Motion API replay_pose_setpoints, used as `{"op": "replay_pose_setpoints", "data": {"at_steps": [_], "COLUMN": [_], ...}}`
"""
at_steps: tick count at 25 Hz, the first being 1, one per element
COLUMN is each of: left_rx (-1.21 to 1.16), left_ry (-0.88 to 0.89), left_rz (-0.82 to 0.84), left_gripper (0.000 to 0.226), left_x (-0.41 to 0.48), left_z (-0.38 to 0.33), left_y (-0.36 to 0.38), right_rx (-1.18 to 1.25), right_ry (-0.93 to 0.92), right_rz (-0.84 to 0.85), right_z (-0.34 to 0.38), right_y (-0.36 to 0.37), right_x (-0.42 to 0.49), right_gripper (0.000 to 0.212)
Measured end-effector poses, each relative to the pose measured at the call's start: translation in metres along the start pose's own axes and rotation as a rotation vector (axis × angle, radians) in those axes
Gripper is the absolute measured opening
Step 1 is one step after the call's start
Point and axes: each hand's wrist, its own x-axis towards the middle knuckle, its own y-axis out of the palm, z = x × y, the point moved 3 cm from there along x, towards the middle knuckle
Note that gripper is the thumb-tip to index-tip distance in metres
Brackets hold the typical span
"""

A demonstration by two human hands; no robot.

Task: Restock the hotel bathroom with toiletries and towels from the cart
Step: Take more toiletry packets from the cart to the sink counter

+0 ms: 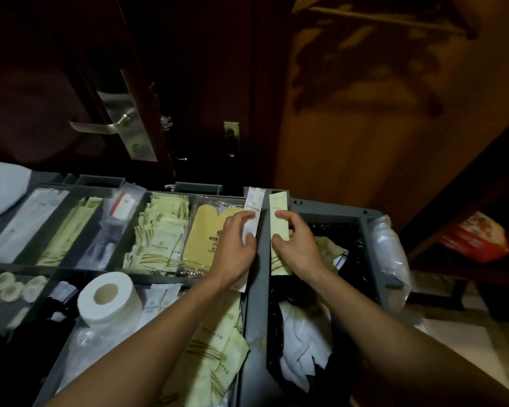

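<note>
Head view over the grey plastic compartmented cart tray (256, 292), the landmark for all positions below. Both bare forearms reach forward from the near edge and converge above the tray's upright grey divider wall.

Left hand (235, 245): palm down, wrist slightly raised, just left of the divider. Fingers narrowly closed, thumb opposing them, pinching a long white paper sachet with printed lettering (252, 207). The sachet runs lengthwise away from the viewer; its far end passes the tray's far rim.

Right hand (294, 245): palm down, just right of the divider. Fingers narrowly closed, thumb and forefinger gripping a long pale green paper sachet (279, 227). It lies parallel to the white one, just beside it but apart, its serrated near end below the wrist.

Left of the divider: a yellow packaged item in clear film (200, 239) beneath the left hand, stacked pale green sachets with dark green stripes (156, 230), and a white toilet paper roll (108, 295) in the near row.

Right of the divider: a bin lined with black plastic (350, 259), holding crumpled white cloth (303, 348).
</note>
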Motion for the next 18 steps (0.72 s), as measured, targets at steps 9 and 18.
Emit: {"op": "replay_pose_setpoints", "data": {"at_steps": [9, 18], "left_rx": [-0.069, -0.028], "left_ry": [-0.104, -0.2], "left_rz": [0.0, -0.18], "left_gripper": [0.034, 0.033], "left_x": [0.006, -0.048], "left_z": [-0.014, -0.072], "left_y": [0.041, 0.132], "right_rx": [0.034, 0.038], "right_ry": [0.036, -0.067], "right_rz": [-0.011, 0.224], "right_z": [-0.026, -0.08], "right_y": [-0.044, -0.128], "right_x": [0.006, 0.003], "right_gripper": [0.052, 0.049]}}
